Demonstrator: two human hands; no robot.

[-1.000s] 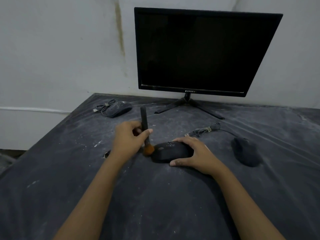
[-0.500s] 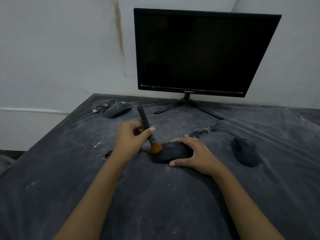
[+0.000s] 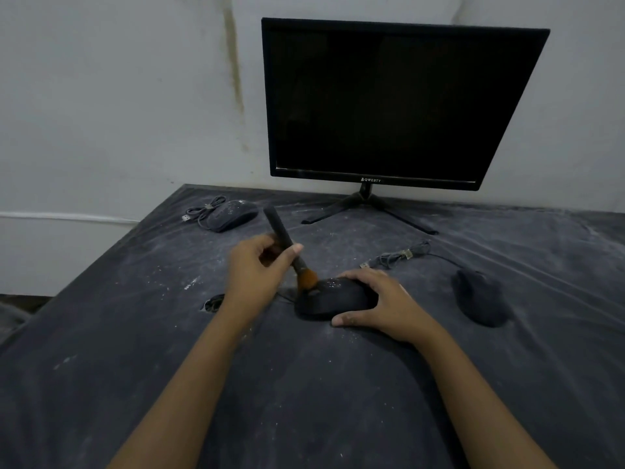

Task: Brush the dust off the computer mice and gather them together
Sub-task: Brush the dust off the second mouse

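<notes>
1. Your left hand [image 3: 257, 265] pinches the brush [image 3: 294, 255]; its bristles touch the centre mouse [image 3: 333, 299], which could skid.
2. Your right hand [image 3: 382, 304] cups that mouse loosely.
3. Swept dust may resettle on the right mouse [image 3: 480, 301].

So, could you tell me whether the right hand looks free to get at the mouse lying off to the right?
Probably yes. The right hand only steadies the middle mouse and could let go; the cloth between it and the right mouse is bare. The left hand holds the brush.
</notes>
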